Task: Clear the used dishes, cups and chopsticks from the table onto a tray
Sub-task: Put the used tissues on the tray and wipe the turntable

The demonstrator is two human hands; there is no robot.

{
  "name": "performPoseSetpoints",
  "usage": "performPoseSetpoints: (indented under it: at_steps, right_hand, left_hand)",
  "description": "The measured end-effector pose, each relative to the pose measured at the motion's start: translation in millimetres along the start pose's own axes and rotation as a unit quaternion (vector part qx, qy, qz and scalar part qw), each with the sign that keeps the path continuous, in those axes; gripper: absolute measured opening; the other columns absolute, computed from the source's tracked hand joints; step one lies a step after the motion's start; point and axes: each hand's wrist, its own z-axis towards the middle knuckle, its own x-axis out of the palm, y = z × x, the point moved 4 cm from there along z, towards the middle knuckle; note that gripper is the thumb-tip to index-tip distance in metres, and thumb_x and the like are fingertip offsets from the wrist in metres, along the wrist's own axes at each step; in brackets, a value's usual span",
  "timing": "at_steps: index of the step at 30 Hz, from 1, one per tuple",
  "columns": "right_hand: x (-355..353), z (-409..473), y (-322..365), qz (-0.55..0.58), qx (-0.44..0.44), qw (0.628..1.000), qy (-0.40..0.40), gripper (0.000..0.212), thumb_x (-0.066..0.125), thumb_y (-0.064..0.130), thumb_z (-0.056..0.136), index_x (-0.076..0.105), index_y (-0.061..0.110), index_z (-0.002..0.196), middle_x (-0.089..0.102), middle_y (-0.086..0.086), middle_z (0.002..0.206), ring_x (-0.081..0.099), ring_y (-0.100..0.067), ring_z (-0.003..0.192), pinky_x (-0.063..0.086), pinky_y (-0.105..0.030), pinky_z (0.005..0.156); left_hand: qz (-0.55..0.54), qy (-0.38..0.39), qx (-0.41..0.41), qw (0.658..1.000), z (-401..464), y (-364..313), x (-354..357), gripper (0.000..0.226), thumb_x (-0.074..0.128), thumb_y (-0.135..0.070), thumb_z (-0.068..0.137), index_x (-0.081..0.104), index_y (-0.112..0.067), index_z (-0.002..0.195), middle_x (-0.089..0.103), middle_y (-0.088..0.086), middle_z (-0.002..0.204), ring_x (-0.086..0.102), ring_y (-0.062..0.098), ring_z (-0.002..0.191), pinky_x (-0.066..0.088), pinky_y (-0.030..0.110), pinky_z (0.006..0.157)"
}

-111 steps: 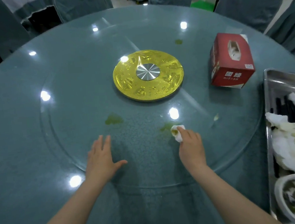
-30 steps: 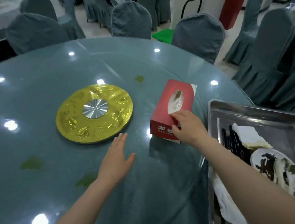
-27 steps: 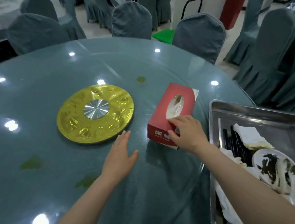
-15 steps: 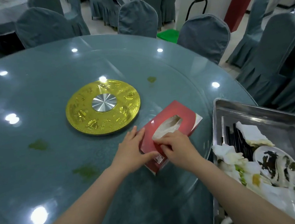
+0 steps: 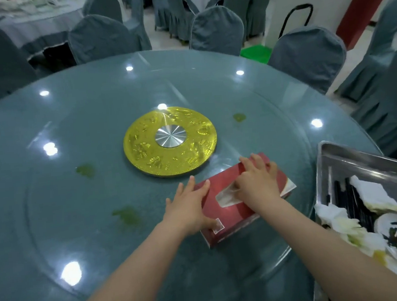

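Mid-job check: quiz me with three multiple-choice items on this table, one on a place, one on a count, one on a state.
1. Where is the metal tray?
A. right edge of the table
B. centre
C. far left

2. How many green spills show on the glass turntable?
A. one
B. three
C. six

3. What is the left hand doing?
A. pressing on the red tissue box
B. lifting a cup
C. hanging idle

Answers: 1 A, it sits beside the right forearm. 2 B, three patches around the gold disc. 3 A, it rests on the box's left end.

Round glass table [image 5: 74, 118], red tissue box [image 5: 231, 213], metal tray [image 5: 337, 159], green smears [image 5: 85, 170]
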Motion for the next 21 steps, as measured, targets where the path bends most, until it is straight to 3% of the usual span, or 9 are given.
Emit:
performPoseSetpoints:
  at_steps: [4,7,8,10,12,14,16,19,21]
  right_hand:
    - [1.8,-2.4,6.6,0.043,-0.023,0.999,-0.009,0.016,0.06,0.037,0.086,0.075,0.034,0.09,0.028,0.005,0.154,0.01,-0.022,0.145,0.014,-0.047,0.105]
    - [-4.9,-17.8,-4.1,0.176,-0.029,0.983,-0.045,0.015,0.063,0.025,0.083,0.074,0.027,0.093,0.039,0.006,0.148,0.022,-0.019,0.142,0.018,-0.04,0.105]
    - [-7.7,-25.4,-9.7,0.249,-0.018,0.966,-0.071,0.013,0.062,0.016,0.084,0.071,0.022,0.092,0.049,0.004,0.14,0.035,-0.02,0.136,0.026,-0.039,0.103]
    - [-15.4,-42.6,-22.6,0.435,0.041,0.892,-0.115,0.017,0.056,0.006,0.087,0.058,0.023,0.086,0.066,0.001,0.111,0.057,-0.019,0.1,0.042,-0.034,0.085]
    - [-23.2,-59.4,-34.8,0.573,0.109,0.799,-0.148,0.022,0.05,0.005,0.092,0.051,0.025,0.084,0.061,0.002,0.082,0.055,-0.017,0.076,0.045,-0.03,0.069]
    - [-30.0,-73.1,-47.7,0.607,0.14,0.764,-0.166,0.02,0.045,0.005,0.095,0.05,0.023,0.086,0.056,0.004,0.077,0.053,-0.007,0.07,0.043,-0.014,0.059]
    - [-33.3,-83.6,-56.7,0.601,0.135,0.773,-0.151,0.023,0.044,0.003,0.092,0.05,0.025,0.088,0.056,0.006,0.078,0.052,0.003,0.064,0.04,-0.008,0.051]
    - [-33.5,-88.3,-62.2,0.541,0.125,0.826,-0.099,0.023,0.057,0.008,0.084,0.048,0.029,0.087,0.057,0.01,0.08,0.054,-0.008,0.071,0.039,-0.018,0.05]
    - [-34.0,-84.5,-62.4,0.467,0.127,0.87,-0.095,0.03,0.075,0.025,0.077,0.045,0.027,0.073,0.053,0.01,0.071,0.049,-0.009,0.064,0.032,-0.023,0.051]
  left_hand:
    - [0.012,0.008,-0.009,1.0,-4.0,3.1,-3.8,0.115,0.079,-0.053,0.065,0.0,-0.044,0.149,-0.015,-0.004,0.16,-0.007,0.028,0.147,0.008,0.062,0.112]
    - [0.02,0.015,-0.013,1.0,-6.4,3.9,-7.0,0.115,0.079,-0.05,0.066,0.0,-0.043,0.149,-0.014,-0.003,0.16,-0.007,0.029,0.147,0.008,0.063,0.112]
    - [0.021,0.016,-0.014,1.0,-6.8,3.9,-7.6,0.115,0.079,-0.05,0.066,0.0,-0.043,0.149,-0.014,-0.003,0.16,-0.007,0.029,0.147,0.009,0.063,0.112]
    - [0.021,0.017,-0.016,1.0,-7.4,4.0,-7.9,0.115,0.079,-0.05,0.065,0.001,-0.043,0.149,-0.014,-0.003,0.16,-0.007,0.029,0.147,0.009,0.064,0.111]
    - [0.02,0.016,-0.015,1.0,-8.0,4.4,-8.1,0.117,0.08,-0.051,0.064,0.001,-0.042,0.149,-0.014,-0.002,0.16,-0.007,0.029,0.147,0.01,0.064,0.111]
    - [0.022,0.018,-0.012,1.0,-8.3,3.3,-8.5,0.117,0.08,-0.053,0.063,0.001,-0.041,0.15,-0.014,-0.002,0.16,-0.006,0.03,0.147,0.01,0.065,0.11]
    - [0.022,0.015,-0.009,1.0,-8.7,1.8,-9.0,0.117,0.079,-0.054,0.063,0.002,-0.04,0.15,-0.013,-0.001,0.16,-0.004,0.03,0.147,0.012,0.065,0.11]
    - [0.02,0.016,-0.009,1.0,-8.9,-1.1,-9.8,0.118,0.079,-0.055,0.063,0.002,-0.04,0.15,-0.013,-0.001,0.16,-0.003,0.03,0.147,0.013,0.065,0.109]
    - [0.02,0.019,-0.012,1.0,-8.6,-1.9,-9.0,0.118,0.079,-0.055,0.062,0.002,-0.04,0.15,-0.013,-0.001,0.16,-0.003,0.03,0.147,0.012,0.065,0.109]
